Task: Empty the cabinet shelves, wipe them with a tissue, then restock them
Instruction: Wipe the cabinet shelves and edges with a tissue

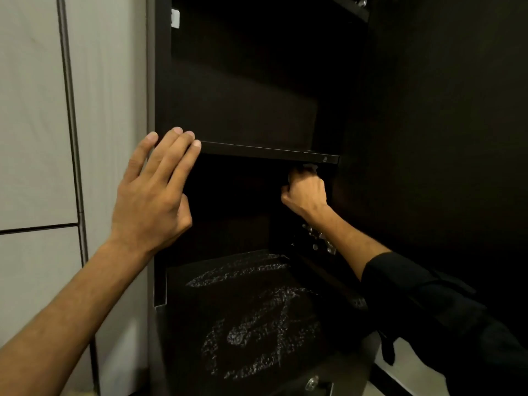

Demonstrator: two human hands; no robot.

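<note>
Closest to the camera, the person's two forearms come in from the bottom corners, left one bare, right one with a dark sleeve (423,298) pushed up near the elbow. Between them, at about 6 o'clock, sits the lower shelf (245,315) of the dark cabinet (428,110), and it's got pale smeary swirl marks all over its top, looping streaks, can't tell if that's damp or dust.

A bit further in, the left hand (154,192) sits at 9 o'clock, fingers (183,144) straight and close together, tips resting on the left end of the upper shelf's front edge, right where it meets the cabinet's side panel. Thumb hangs loose underneath, not gripping anything.

Over at roughly 3 o'clock of centre, the right hand (305,190) is balled up tight just under the upper shelf (271,152), near its right end. A scrap of white pokes out of the top of the fist, the tissue (310,167), pressed up against the underside of that shelf. Below that wrist there's some shiny metal hardware (317,241), too murky to make out.

Deeper in, the space above the upper shelf is just dark. At 11 o'clock a small white fitting (175,18) sits on the cabinet frame, and the pale wall panels (34,124) run down the left side.
</note>
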